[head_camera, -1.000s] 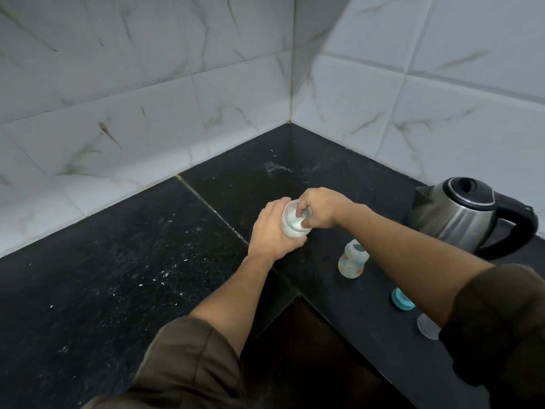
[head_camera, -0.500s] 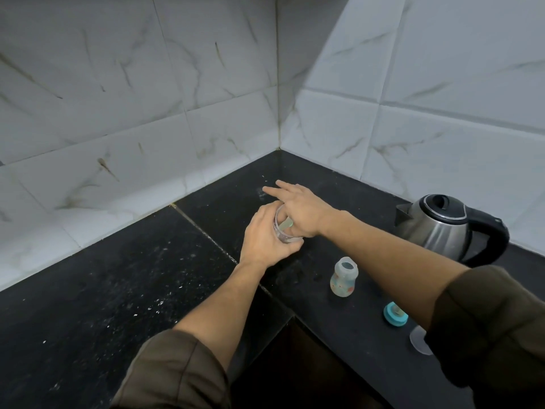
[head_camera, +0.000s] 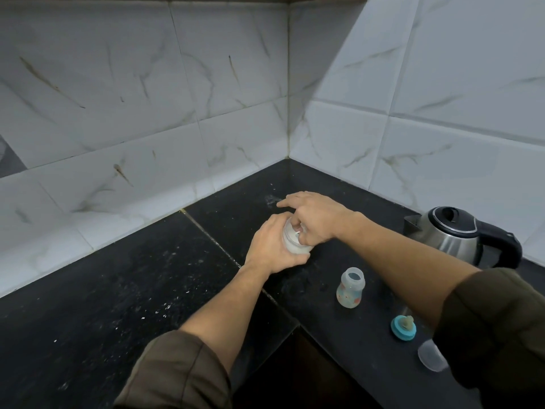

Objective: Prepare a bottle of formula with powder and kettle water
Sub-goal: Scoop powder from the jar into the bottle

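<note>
At centre frame, a left hand clasped a small clear jar of white powder while the right hand pinched an apparent white scoop inside; a jolt could have scattered powder short of the narrow-mouthed translucent baby bottle, lower right.

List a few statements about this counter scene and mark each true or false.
1. The left hand grips the powder jar. True.
2. The baby bottle has its teal nipple ring screwed on. False: the bottle stands open, and the teal nipple ring lies apart from it on the counter.
3. The kettle stands on the counter with its lid down. True.
4. The right hand holds the kettle by its handle. False: the right hand's fingers reach into the jar's mouth, well away from the kettle. What they pinch there is too small to tell.
</note>
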A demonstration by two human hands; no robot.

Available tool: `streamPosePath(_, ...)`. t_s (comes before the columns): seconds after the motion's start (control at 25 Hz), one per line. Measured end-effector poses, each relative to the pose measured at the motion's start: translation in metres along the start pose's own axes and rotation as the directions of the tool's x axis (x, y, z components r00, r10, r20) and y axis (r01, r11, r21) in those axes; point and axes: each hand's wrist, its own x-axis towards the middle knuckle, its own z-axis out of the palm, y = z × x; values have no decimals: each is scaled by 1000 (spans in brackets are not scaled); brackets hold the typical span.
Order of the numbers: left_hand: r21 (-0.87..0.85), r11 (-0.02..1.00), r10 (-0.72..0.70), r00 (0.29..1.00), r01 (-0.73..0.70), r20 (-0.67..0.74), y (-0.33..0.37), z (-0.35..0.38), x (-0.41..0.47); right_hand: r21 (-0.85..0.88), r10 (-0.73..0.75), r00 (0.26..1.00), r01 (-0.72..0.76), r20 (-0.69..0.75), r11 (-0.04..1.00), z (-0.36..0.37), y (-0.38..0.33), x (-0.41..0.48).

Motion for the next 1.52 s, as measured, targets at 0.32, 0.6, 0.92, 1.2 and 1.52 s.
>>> streamPosePath(0.32, 81, 996, -21, 999, 25, -42, -5, 0, 5, 31, 120, 992, -119, -48, 992, 4, 6, -9)
streamPosePath(0.6, 143, 987, -55, 993, 70, -101, -3, 6, 13, 165, 244, 970, -238, -20, 957, 12, 3, -1)
streamPosePath(0.92, 124, 989, -59, 989, 76, -134, -4, 1, 10, 647, 533, 839, -467, 109, 602, 9, 3, -7)
streamPosePath(1.2, 38, 978, -200, 969, 207, -144, -13, 0, 7, 820, 656, 739, -467, 155, 332, -7, -4, -24)
streamPosePath(1.52, 9, 972, -230, 959, 234, -164, -14, 1, 5, 687, 593, 787, -337, -170, 643, 12, -10, -39)
